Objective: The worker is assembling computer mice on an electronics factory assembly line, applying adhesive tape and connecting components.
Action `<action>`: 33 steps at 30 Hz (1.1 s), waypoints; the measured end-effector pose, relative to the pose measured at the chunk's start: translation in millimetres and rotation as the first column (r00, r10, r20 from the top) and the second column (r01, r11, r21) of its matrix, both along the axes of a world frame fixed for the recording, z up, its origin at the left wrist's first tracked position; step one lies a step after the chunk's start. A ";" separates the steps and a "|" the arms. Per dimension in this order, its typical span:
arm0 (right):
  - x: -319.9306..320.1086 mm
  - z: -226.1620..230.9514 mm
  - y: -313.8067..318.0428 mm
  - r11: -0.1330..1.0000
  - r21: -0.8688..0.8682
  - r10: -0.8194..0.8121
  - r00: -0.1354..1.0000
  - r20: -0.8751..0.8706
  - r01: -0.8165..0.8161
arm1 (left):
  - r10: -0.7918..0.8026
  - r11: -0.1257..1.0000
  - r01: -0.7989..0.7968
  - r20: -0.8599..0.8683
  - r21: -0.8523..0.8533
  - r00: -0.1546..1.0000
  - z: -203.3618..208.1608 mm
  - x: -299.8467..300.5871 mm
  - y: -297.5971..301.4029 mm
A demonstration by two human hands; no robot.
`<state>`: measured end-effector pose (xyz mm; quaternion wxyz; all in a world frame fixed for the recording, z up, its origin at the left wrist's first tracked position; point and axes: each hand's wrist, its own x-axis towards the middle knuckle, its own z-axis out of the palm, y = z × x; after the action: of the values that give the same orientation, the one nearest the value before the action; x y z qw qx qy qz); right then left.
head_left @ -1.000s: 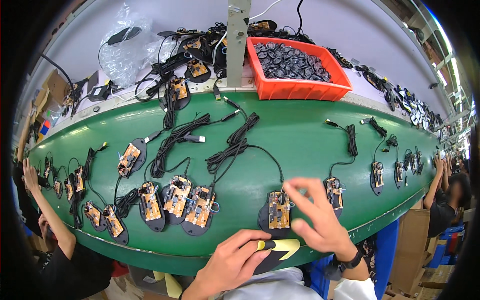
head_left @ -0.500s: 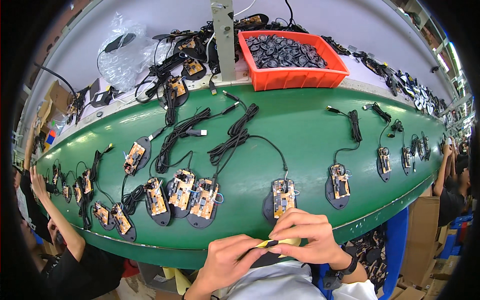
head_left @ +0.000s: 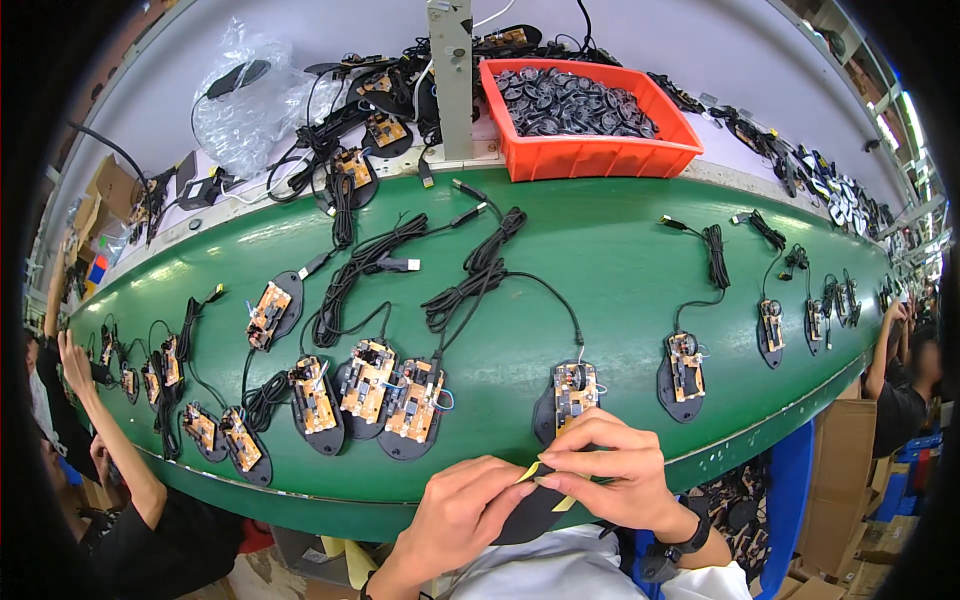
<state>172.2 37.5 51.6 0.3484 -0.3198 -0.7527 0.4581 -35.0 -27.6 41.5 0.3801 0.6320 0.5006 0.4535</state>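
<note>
Close to my body, over the near edge of the green bench, my left hand [head_left: 462, 505] and my right hand [head_left: 612, 472] meet fingertip to fingertip. Between them they pinch a thin dark flat piece [head_left: 528, 518] with a narrow yellow strip [head_left: 533, 472] at its upper edge. A yellow flap [head_left: 566, 503] also shows under my right fingers. Just beyond my right hand lies a mouse base with a tan circuit board [head_left: 575, 388], its lower end hidden behind that hand. Its black cable [head_left: 545, 287] runs up to a coiled bundle.
More mouse bases with boards [head_left: 413, 405] lie along the green bench [head_left: 620, 240]. A red bin [head_left: 600, 160] of small round dark parts stands at the back, beside a metal post [head_left: 452, 90]. A blue bin [head_left: 790, 500] is at lower right. Other people's arms [head_left: 120, 440] reach in from both sides.
The yellow piece between my fingers now shows as a narrow strip and a flap. More of the dark piece has come into sight below my hands. The bench items appear slightly shifted.
</note>
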 end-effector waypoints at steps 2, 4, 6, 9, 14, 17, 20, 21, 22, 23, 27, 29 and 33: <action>-1.3 -2.2 -0.7 0.996 0.075 -0.039 0.998 -0.058 0.043 | 0.000 1.000 0.000 -0.015 0.019 1.000 -3.6 -1.9 1.4; -3.3 -1.8 -1.3 0.995 0.093 -0.040 0.997 -0.071 0.047 | 0.002 0.999 -0.001 -0.032 0.036 1.000 -6.0 -3.3 1.0; -4.0 -0.9 -1.6 0.992 0.111 -0.043 0.995 -0.085 0.052 | 0.022 0.999 -0.020 -0.082 0.025 0.996 -7.7 -3.9 -1.1; -3.2 3.7 -3.1 0.998 0.054 -0.020 0.995 -0.100 0.025 | 0.026 0.999 -0.029 -0.142 -0.015 0.989 -6.4 -7.2 -3.3; -4.2 15.0 -8.3 0.869 -0.495 -0.104 0.973 -0.205 -0.011 | -0.047 0.998 0.051 -0.092 0.045 0.995 -3.5 -9.8 1.5; 2.6 12.3 -2.8 0.937 -0.349 -0.010 0.994 -0.108 -0.029 | -0.066 0.994 0.073 -0.083 0.084 0.994 3.4 -8.0 3.4; 5.6 18.9 0.8 0.954 -0.295 0.045 0.999 -0.029 -0.051 | -0.075 0.992 0.084 -0.091 0.099 0.993 8.8 -6.3 2.0; 5.5 20.5 1.4 0.955 -0.292 0.052 0.999 0.000 -0.050 | -0.087 0.990 0.097 -0.098 0.103 0.991 9.3 -6.5 1.1; 5.0 20.8 2.3 0.954 -0.295 0.051 0.999 -0.001 -0.049 | -0.088 0.990 0.098 -0.099 0.101 0.991 9.8 -6.7 0.1; 4.3 20.9 3.2 0.972 -0.231 0.052 0.999 0.008 -0.049 | -0.085 0.991 0.096 -0.115 0.092 0.990 10.3 -7.1 -1.0; 3.2 26.9 0.2 0.991 -0.135 -0.009 0.998 0.062 0.017 | -0.101 0.988 0.117 -0.148 0.101 0.984 7.0 -7.8 -2.9; 4.0 27.3 0.1 0.991 -0.135 -0.008 0.998 0.065 0.017 | -0.088 0.990 0.103 -0.152 0.097 0.984 11.8 -6.3 -2.0; 5.0 30.8 -0.3 0.991 -0.129 -0.010 0.998 0.066 0.019 | -0.103 0.987 0.122 -0.170 0.105 0.980 11.4 -7.2 -3.8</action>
<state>177.2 37.2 82.5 0.3056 -0.3620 -0.7300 0.4926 -42.2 -31.3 52.9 0.3258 0.7151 0.4667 0.4058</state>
